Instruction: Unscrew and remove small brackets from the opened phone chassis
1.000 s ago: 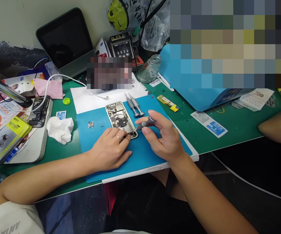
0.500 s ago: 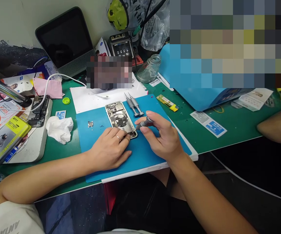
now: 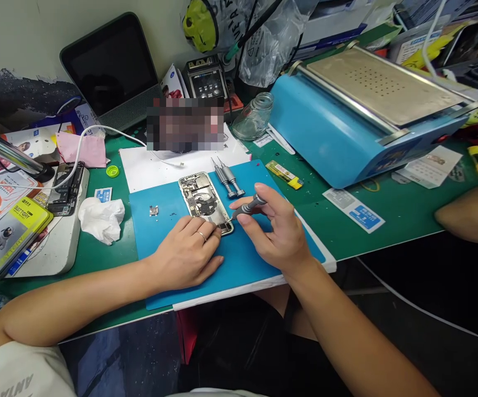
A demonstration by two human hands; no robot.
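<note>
An opened phone lies on a blue mat, its inner parts exposed. My left hand, a ring on one finger, rests over its lower left edge with bent fingers pressed on it; the fingertips are partly hidden. In my right hand a grey screwdriver is pinched between thumb and fingers, slanting down to the phone's lower right corner. Beyond the phone, two more screwdrivers lie side by side. Left of the phone sits a small metal part with tiny bits around it.
A blue machine with a metal plate stands at the back right. Near it are a glass jar and a yellow packet. Crumpled tissue and a yellow battery box lie left. Someone's arm shows at the right edge.
The screwdriver's handle end has shifted slightly right, and my right fingers have moved a little with it. My left hand and the phone look the same. The blue machine, blurred out before, shows now.
</note>
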